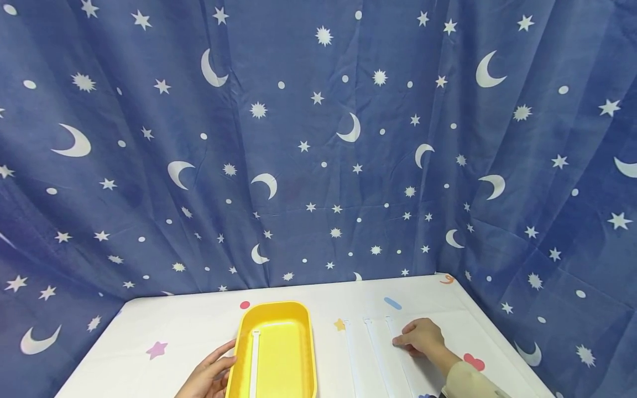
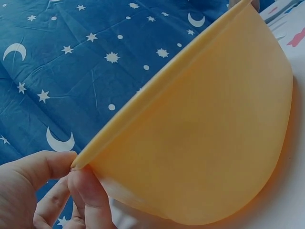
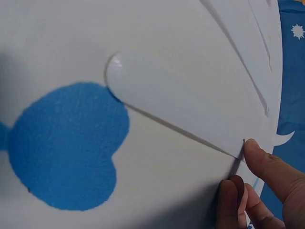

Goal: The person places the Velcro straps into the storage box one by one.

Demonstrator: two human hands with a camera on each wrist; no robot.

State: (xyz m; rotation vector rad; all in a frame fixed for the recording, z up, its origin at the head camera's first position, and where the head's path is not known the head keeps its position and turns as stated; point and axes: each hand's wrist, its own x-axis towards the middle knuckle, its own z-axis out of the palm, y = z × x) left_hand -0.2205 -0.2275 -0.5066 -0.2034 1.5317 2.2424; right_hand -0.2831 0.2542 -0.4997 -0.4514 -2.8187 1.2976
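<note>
Left hand (image 1: 208, 375) pinches yellow tray (image 1: 286, 354), 9 o'clock; right hand (image 1: 424, 337) at white strip (image 3: 159, 98), 3 o'clock, grip unclear. Likely light, bendy: pinch edges.

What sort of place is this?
Probably a staged tabletop recording corner, though the frames can't confirm it. Blue star-and-moon curtain screens the back and sides, a white table stands against it, and a yellow tray and white strips are laid out on top.
</note>
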